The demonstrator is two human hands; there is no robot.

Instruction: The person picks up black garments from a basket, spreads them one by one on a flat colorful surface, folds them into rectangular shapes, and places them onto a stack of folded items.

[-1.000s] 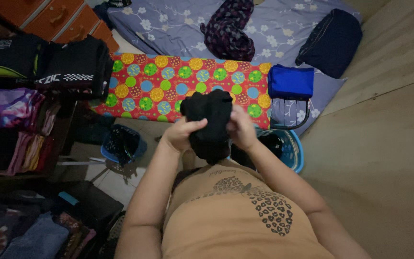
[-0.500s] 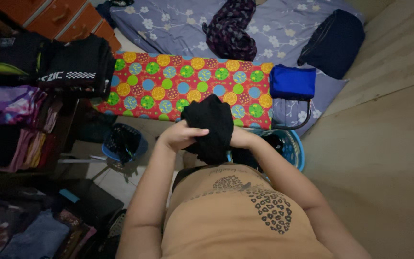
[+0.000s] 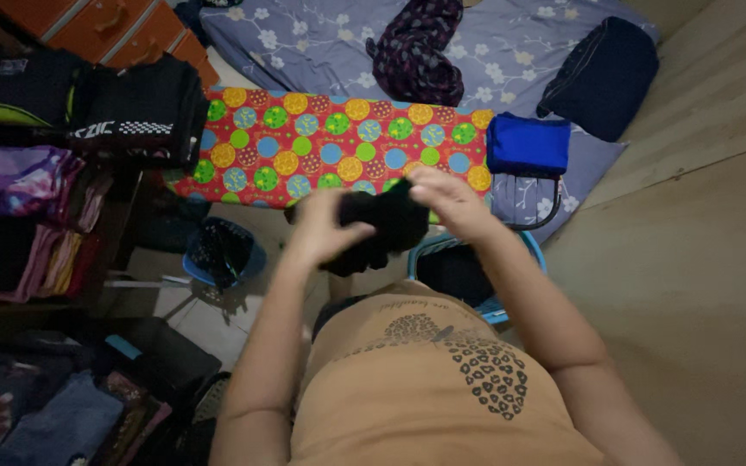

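Below me, the polka-dot ironing board [image 3: 330,142] is lying across the bed [image 3: 511,52]. I'm closing both hands, left hand [image 3: 325,229] and right hand [image 3: 446,198], in a tight grip on the black garment [image 3: 382,226].

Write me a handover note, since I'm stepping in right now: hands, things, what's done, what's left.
Left hand: closed on the black garment, grip near its left end.
Right hand: holds the garment's right side from above.
Garment: bunched between both hands, held above the ironing board edge, not laid down.
Done: folded blue cloth lies on the board's right end; stacks of folded clothes sit on the shelves at left.
Left: black garment looks only partly folded; more dark cloth sits in the blue basket below.
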